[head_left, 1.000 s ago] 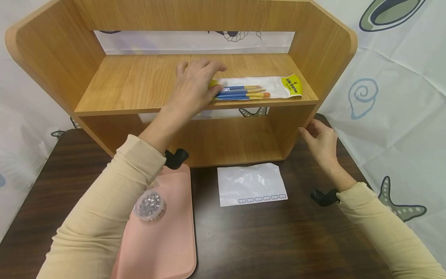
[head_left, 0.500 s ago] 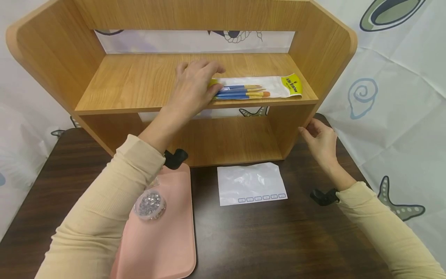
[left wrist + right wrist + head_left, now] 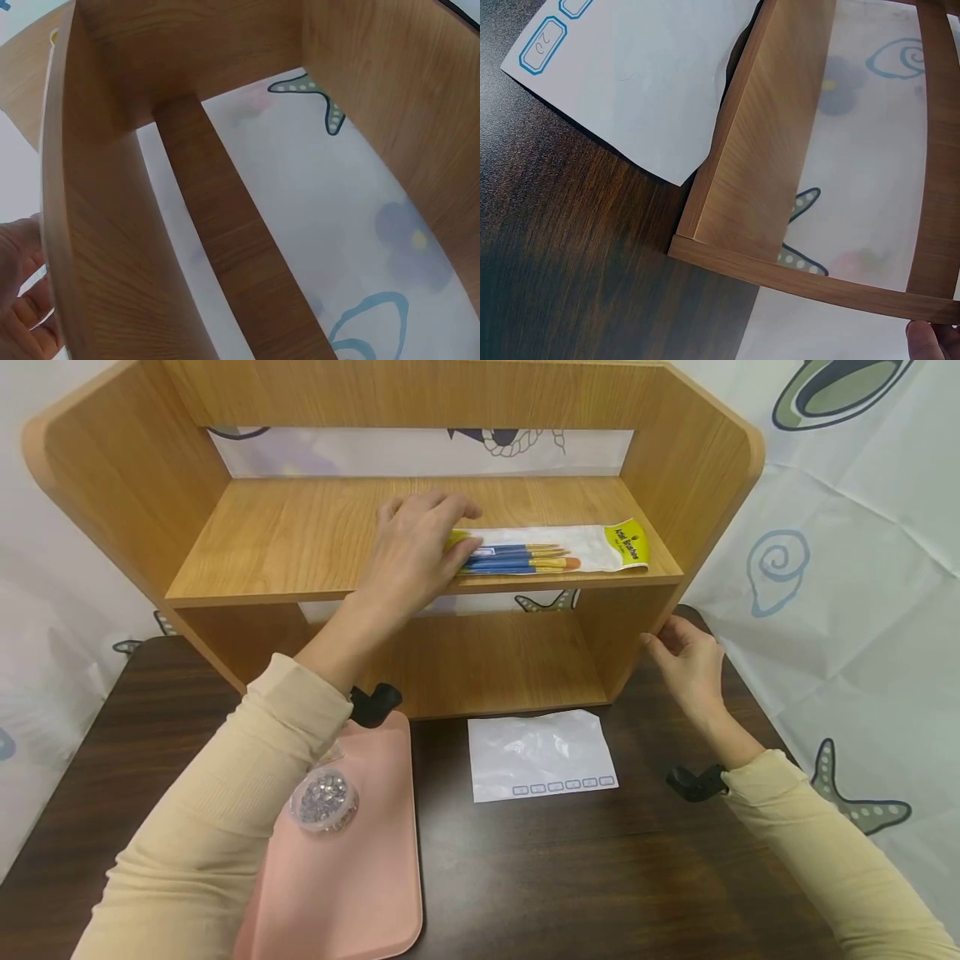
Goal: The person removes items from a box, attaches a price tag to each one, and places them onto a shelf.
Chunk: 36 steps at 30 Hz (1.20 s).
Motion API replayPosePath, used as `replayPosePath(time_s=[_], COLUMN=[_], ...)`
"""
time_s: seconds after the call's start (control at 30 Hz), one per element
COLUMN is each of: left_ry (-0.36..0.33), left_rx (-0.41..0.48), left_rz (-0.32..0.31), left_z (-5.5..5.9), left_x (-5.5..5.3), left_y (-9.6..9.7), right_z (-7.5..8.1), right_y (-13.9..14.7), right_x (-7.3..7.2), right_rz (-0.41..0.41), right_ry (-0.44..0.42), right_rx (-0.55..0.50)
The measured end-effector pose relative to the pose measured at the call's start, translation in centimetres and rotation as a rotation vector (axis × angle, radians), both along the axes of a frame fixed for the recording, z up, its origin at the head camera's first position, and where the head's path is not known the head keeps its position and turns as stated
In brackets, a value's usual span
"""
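Observation:
A clear pack of blue-handled paintbrushes (image 3: 517, 558) with yellow ends lies on the upper board of a wooden shelf unit (image 3: 330, 539), near its front edge. My left hand (image 3: 416, 547) reaches over that board and holds the pack's left end, thumb by the brush handles and fingers curled above. In the left wrist view, part of the left hand (image 3: 26, 289) shows beyond the board's edge. My right hand (image 3: 690, 664) grips the front edge of the right side panel, thumb in front. Only the right hand's fingertips (image 3: 924, 339) appear in the right wrist view, at the panel's edge.
On the dark table, a white sheet (image 3: 543, 756) with small printed boxes lies before the shelf unit. A pink tray (image 3: 360, 877) at left carries a round clear tub of silvery pieces (image 3: 324, 802), partly behind the left sleeve. A patterned white sheet (image 3: 855, 610) hangs behind.
Both hands keep their places on the brush pack and the side panel. Only a very slight shift of the head view shows.

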State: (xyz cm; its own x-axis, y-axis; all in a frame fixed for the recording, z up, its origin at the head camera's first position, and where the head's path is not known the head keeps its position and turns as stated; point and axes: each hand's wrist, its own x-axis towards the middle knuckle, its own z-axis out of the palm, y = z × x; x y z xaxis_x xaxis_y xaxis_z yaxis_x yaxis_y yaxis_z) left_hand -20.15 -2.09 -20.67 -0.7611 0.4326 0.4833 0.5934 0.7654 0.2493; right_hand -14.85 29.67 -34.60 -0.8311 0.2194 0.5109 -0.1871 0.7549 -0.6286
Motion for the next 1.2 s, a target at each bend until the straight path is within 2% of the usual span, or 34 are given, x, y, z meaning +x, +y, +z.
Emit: replayPosePath(time_s=[0.17,0.3,0.4,0.53,0.63,0.7,0.8,0.9,1.03,1.2], left_ry=[0.071,0.117,0.133,0.160,0.169,0.157,0.135,0.111,0.071,-0.011], left_rx=[0.055,0.115,0.135,0.160,0.194,0.212,0.246,0.275,0.278,0.267], left_rz=[-0.059,-0.121,-0.146,-0.184,-0.210,-0.207,-0.181,-0.128,-0.014,0.136], left_z=[0.0,-0.1,-0.3,-0.8,-1.7,-2.4,-3.8,-5.3,-7.8,-11.7], left_x=[1.1,2.6,3.8,5.4,6.5,7.2,8.2,9.1,10.3,11.4], left_y=[-0.4,-1.0,-1.5,-2.7,-4.0,-5.0,-7.1,-9.3,-12.6,-16.8], right_z=[-0.1,-0.1,-0.1,-0.1,-0.1,-0.2,-0.2,-0.2,-0.3,-0.2], right_y=[0.0,0.0,0.0,0.0,0.0,0.0,-0.1,-0.2,-0.2,-0.1], right_x=[0.0,0.0,-0.1,-0.1,-0.1,0.0,0.0,-0.1,-0.1,0.0], right_rz=[0.008,0.011,0.006,0.006,0.006,0.005,0.003,0.003,0.004,0.011], right_ry=[0.014,0.019,0.019,0.024,0.030,0.033,0.035,0.039,0.050,0.052], right_rx=[-0.018,-0.017,-0.012,-0.015,-0.017,-0.020,-0.020,-0.016,-0.017,-0.031])
